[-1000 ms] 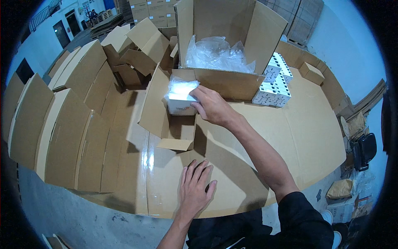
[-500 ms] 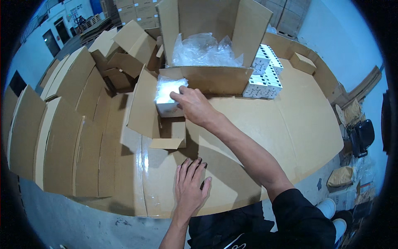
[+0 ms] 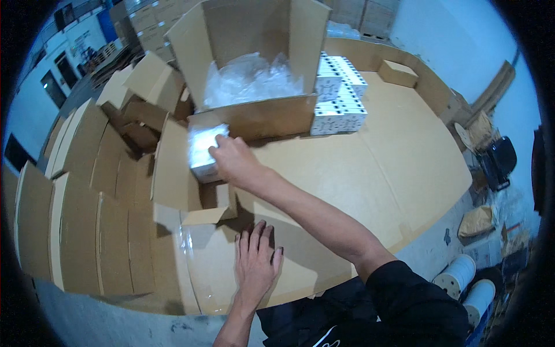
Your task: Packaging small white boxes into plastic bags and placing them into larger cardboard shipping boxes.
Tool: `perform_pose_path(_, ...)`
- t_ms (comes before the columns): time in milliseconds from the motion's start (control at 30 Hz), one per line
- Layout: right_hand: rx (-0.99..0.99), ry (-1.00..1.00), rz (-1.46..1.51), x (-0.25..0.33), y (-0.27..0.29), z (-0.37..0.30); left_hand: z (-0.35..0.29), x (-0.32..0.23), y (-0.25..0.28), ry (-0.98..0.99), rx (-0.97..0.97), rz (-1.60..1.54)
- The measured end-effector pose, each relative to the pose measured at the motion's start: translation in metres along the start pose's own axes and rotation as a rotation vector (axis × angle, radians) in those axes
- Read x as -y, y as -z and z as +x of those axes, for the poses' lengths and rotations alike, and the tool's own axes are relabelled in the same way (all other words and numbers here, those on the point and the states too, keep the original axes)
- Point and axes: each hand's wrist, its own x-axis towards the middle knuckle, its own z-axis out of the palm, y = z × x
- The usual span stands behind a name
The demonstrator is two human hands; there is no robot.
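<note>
My right hand [image 3: 236,161] reaches across the table and closes on the right side of a white box [image 3: 205,151]; clear plastic covers the box's shiny top. This box sits tilted in the far end of a small open brown carton [image 3: 215,198], whose near end shows bare inside. The carton's tall flap [image 3: 172,165] stands up on its left. My left hand [image 3: 256,263] lies flat on the cardboard-covered table with its fingers spread, a little nearer than the carton. The right hand's fingertips are partly hidden.
Behind the small carton stands a large open carton [image 3: 254,118] filled with clear plastic bags [image 3: 251,81]. White patterned boxes [image 3: 338,118] are stacked to its right. Several folded brown cartons [image 3: 81,231] line the left side. A cardboard rim [image 3: 430,75] borders the table [image 3: 370,191] at the far right.
The whole scene has shifted left and turned slightly in view as my head moved. My right hand stays on the white box, and my left hand stays flat on the table.
</note>
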Motion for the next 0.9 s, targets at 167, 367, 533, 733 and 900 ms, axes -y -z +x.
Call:
perform_pose_path(167, -0.027, 0.030, 0.247, 0.000, 0.029, -0.024, 0.028, 0.010, -0.017, -0.086, 0.030, -0.039)
perform_pose_path(367, -0.112, 0.012, 0.328, -0.064, 0.076, -0.078, 0.093, 0.007, -0.028, -0.150, -0.004, -0.107)
perform_pose_path(533, 0.011, -0.146, 0.287, -0.119, 0.114, -0.122, 0.131, 0.019, -0.039, -0.205, -0.102, -0.149)
perform_pose_path(733, -0.133, -0.242, 0.266, -0.177, 0.160, -0.136, 0.159, 0.026, -0.040, -0.165, -0.097, -0.188)
perform_pose_path(900, -0.457, -0.363, 0.261, -0.237, 0.190, -0.130, 0.173, 0.029, -0.043, -0.145, -0.110, -0.186)
